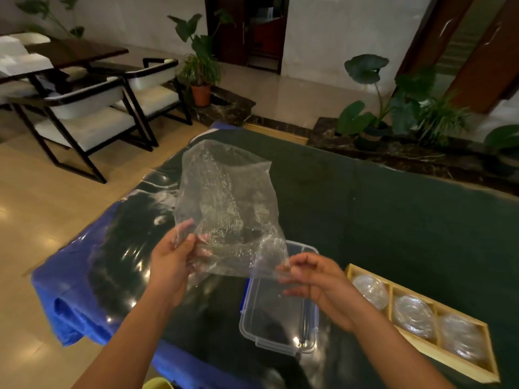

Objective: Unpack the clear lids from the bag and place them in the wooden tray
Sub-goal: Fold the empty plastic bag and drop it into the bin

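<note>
A crumpled clear plastic bag [224,203] is held up above the table, and it looks empty. My left hand [171,259] pinches its lower left edge. My right hand [311,279] pinches its lower right corner between thumb and fingers. At the right, a long wooden tray [438,355] lies on the dark table. Its three compartments each hold clear round lids [412,315].
A clear rectangular plastic container [280,313] with blue clips sits on the table below the bag. The table has a dark cover over blue sheeting [59,293]. Chairs [92,119] and potted plants [200,77] stand on the floor beyond. A yellow object [157,384] shows at the bottom edge.
</note>
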Demonstrator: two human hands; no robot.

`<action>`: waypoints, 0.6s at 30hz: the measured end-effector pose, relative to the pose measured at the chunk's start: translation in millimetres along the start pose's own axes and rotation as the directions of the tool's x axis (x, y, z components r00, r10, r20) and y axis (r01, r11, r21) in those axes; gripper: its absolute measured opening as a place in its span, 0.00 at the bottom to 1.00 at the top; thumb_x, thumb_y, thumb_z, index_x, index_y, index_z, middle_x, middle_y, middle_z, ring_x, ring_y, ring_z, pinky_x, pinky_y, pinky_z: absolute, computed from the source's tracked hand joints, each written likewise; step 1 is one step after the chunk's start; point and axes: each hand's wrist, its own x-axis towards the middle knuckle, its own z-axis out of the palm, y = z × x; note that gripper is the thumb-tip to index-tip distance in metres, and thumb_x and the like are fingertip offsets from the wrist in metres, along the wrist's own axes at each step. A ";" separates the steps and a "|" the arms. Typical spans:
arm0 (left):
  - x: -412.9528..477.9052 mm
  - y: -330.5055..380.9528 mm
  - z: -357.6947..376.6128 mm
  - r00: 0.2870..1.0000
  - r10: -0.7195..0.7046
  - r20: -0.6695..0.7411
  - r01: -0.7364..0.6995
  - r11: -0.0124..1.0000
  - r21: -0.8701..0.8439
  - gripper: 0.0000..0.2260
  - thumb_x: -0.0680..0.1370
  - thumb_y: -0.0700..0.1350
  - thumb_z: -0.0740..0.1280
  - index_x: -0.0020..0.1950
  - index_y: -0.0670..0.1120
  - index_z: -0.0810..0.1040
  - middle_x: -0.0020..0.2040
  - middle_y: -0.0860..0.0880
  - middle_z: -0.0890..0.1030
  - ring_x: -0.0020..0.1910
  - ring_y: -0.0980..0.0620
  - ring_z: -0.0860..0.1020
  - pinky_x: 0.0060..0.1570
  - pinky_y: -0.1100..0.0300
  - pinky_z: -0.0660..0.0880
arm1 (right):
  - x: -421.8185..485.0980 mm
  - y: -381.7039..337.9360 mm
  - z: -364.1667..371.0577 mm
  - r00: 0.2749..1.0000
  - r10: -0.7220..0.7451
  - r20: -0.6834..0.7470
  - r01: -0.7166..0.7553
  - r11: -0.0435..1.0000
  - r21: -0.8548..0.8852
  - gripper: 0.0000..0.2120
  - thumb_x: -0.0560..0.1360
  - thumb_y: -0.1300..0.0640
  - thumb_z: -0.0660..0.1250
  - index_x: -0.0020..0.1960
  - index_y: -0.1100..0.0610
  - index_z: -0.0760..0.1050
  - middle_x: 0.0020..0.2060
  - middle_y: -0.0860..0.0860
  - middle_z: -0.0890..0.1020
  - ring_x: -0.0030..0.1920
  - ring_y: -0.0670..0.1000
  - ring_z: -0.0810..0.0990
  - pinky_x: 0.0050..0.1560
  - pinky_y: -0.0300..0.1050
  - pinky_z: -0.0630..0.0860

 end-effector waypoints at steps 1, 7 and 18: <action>-2.5 0.5 4.4 0.999 -0.013 0.044 0.013 1.000 0.008 0.16 0.82 0.36 0.64 0.66 0.50 0.79 0.42 0.46 0.87 0.33 0.51 0.84 0.29 0.59 0.81 | -3.2 -2.2 -3.3 1.000 -0.006 -0.008 0.006 1.000 -0.002 0.12 0.71 0.65 0.74 0.53 0.67 0.80 0.47 0.63 0.86 0.47 0.61 0.85 0.45 0.53 0.85; -17.7 0.5 28.6 0.973 -0.073 0.219 0.066 0.997 0.037 0.26 0.71 0.35 0.71 0.66 0.54 0.81 0.48 0.39 0.87 0.43 0.46 0.87 0.39 0.55 0.84 | -38.2 -6.6 -51.4 0.992 -0.029 -0.126 -0.001 0.973 -0.230 0.11 0.67 0.75 0.73 0.47 0.66 0.80 0.43 0.59 0.86 0.46 0.59 0.84 0.46 0.46 0.83; -36.2 0.2 110.4 0.838 -0.243 0.488 0.124 0.957 0.263 0.19 0.73 0.57 0.71 0.61 0.51 0.83 0.55 0.42 0.87 0.51 0.43 0.87 0.47 0.50 0.83 | -46.2 -33.4 -82.4 0.899 -0.212 -0.383 0.153 0.972 -0.180 0.08 0.81 0.66 0.62 0.49 0.59 0.79 0.38 0.53 0.87 0.37 0.50 0.86 0.41 0.41 0.83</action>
